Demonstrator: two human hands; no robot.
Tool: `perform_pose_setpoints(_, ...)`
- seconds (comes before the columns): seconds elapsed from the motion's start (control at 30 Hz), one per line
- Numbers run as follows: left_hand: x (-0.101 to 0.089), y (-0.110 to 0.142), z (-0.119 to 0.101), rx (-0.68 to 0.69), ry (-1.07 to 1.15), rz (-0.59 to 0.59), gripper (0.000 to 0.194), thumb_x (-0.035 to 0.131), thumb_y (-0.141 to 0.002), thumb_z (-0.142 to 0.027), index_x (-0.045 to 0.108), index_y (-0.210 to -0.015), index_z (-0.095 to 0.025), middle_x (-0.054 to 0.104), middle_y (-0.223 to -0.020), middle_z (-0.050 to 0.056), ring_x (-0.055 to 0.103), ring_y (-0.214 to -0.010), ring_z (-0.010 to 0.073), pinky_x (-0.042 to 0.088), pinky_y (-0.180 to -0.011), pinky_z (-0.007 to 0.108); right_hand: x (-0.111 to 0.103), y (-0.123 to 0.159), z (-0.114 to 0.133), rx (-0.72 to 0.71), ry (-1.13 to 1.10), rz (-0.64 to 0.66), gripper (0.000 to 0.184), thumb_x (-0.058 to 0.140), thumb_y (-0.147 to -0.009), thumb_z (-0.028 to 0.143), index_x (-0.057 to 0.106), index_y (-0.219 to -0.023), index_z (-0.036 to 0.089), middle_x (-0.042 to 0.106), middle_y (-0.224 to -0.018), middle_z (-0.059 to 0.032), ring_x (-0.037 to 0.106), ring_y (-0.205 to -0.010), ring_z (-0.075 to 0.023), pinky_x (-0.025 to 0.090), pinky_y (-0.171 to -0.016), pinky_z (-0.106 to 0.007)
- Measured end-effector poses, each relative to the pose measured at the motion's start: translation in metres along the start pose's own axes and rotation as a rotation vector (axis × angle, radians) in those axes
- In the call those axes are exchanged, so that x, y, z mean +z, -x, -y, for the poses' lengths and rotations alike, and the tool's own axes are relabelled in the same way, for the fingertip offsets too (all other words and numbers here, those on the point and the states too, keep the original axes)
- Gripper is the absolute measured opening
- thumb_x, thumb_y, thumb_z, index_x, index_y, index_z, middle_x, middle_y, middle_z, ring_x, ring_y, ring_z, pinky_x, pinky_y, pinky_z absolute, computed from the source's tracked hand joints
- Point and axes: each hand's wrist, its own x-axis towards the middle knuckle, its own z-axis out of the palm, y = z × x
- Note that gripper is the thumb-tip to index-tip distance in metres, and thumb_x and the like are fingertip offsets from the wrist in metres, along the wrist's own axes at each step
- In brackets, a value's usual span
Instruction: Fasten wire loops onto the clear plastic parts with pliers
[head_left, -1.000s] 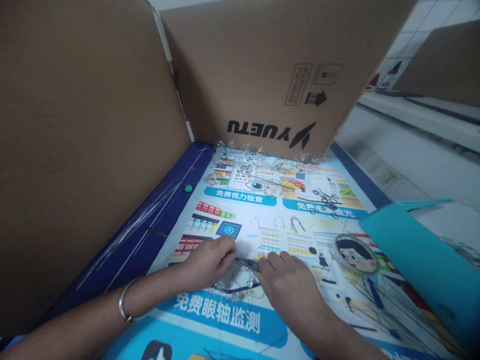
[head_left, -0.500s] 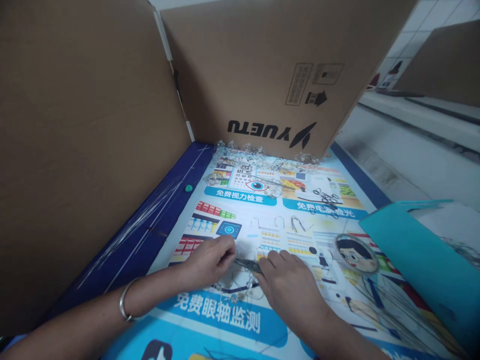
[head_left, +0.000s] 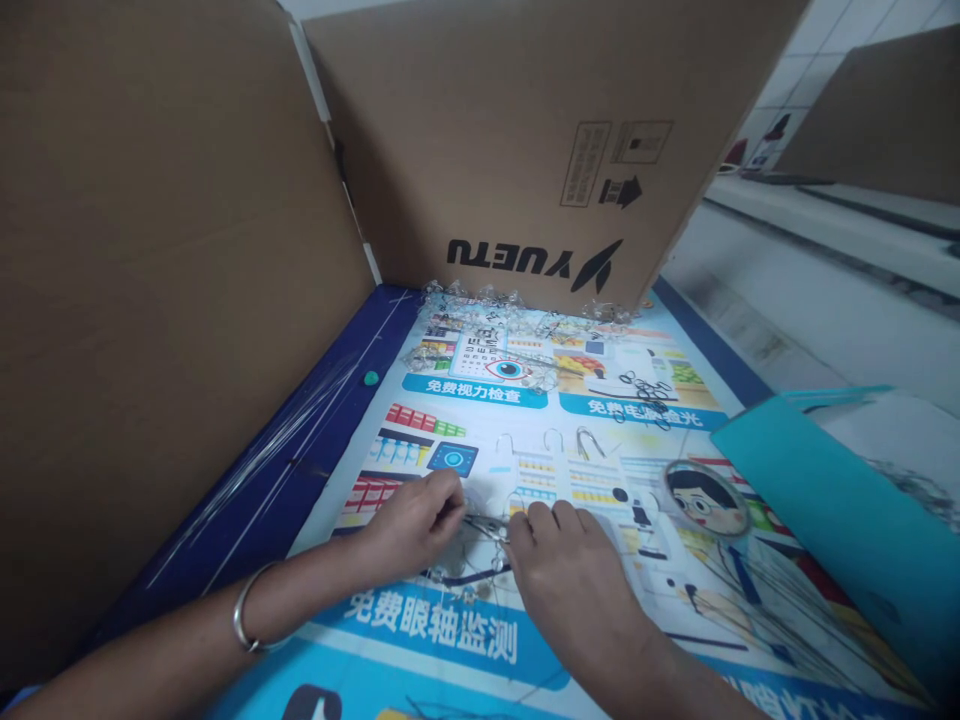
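Observation:
My left hand, with a silver bangle on its wrist, is closed in a pinch on thin wire; its fingertips hide the exact grip. My right hand is wrapped around pliers. The jaws point left, towards my left fingertips, and the palm covers the handles. Just below the pliers, clear beads on fine wire lie over the printed sheet. Beyond both hands are several bent wire hooks.
Cardboard panels stand at the back and left. Beaded wire pieces line the back panel's foot, with dark wire loops nearer. A turquoise folder and long wires lie right; more wires lie left.
The view has shifted slightly. The pliers have turned a little between the hands, and my right hand has rolled over them. Both hands remain close together.

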Motion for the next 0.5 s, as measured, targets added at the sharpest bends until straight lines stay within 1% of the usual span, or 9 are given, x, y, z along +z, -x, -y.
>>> perform_pose_setpoints(0.1,0.001,0.000,0.000,-0.010,-0.014,-0.001,0.008,0.040,-0.079,-0.014,0.040,-0.072,-0.018,0.046,-0.064,-0.003,0.044,-0.057,0.0107,0.029,-0.052,0.021,-0.005,0.000,0.005,-0.004,0.053,0.008,0.013,0.055,-0.067,0.006,0.055,-0.078,0.014,0.053,-0.070,-0.0078,0.045,-0.064,-0.0199,0.026,-0.057,-0.033)
perform_pose_setpoints(0.27,0.003,0.000,0.002,-0.009,-0.029,-0.017,0.008,0.039,-0.079,-0.013,0.040,-0.072,-0.018,0.047,-0.064,-0.003,0.044,-0.057,0.0108,0.029,-0.053,0.022,-0.011,-0.002,0.013,-0.012,0.133,-0.014,0.015,0.051,-0.066,0.005,0.056,-0.078,0.013,0.052,-0.067,-0.0093,0.046,-0.061,-0.0220,0.027,-0.055,-0.034)
perform_pose_setpoints(0.5,0.001,0.000,-0.001,-0.043,-0.007,-0.010,0.008,0.040,-0.078,-0.014,0.041,-0.071,-0.018,0.047,-0.062,-0.003,0.045,-0.056,0.0106,0.029,-0.051,0.021,-0.013,-0.002,0.015,0.005,0.141,0.014,0.013,0.050,-0.065,0.004,0.055,-0.075,0.012,0.052,-0.066,-0.0101,0.046,-0.060,-0.0220,0.027,-0.053,-0.033)
